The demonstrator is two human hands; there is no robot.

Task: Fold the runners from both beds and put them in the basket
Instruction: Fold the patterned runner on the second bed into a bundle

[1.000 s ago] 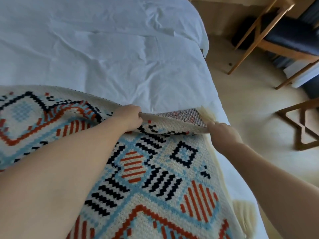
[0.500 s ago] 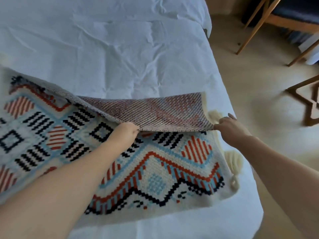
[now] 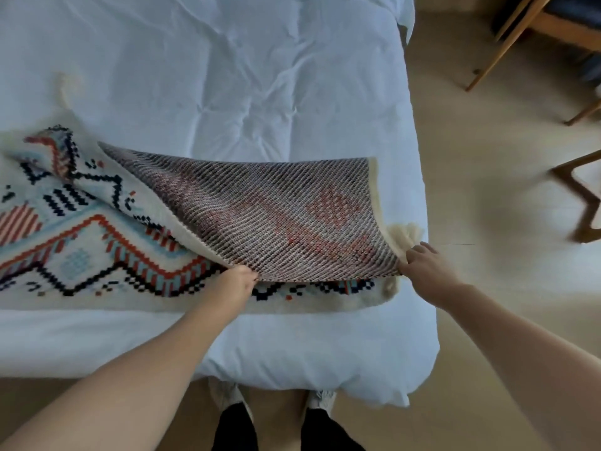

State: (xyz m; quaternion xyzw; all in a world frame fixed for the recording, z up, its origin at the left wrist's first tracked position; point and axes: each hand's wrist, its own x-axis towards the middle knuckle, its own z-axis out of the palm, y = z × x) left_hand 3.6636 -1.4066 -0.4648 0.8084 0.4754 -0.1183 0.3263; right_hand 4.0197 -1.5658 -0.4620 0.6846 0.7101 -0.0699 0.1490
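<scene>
A woven runner with cream, orange, blue and black patterns lies across the white bed. Its far edge is folded toward me, so the striped grey-red underside faces up over the patterned near half. My left hand pinches the folded edge near the middle. My right hand grips the same edge at the right corner, just below a cream tassel. The folded edge hangs slightly above the runner's near edge. No basket is in view.
The bed's right edge runs down beside a beige floor. Wooden chair legs stand at the top right, and another wooden frame sits at the right. My feet are at the foot of the bed.
Both hands have pulled the runner's far edge toward me, turning much more of the underside up. The view has tilted down, showing the bed's near edge and my feet.
</scene>
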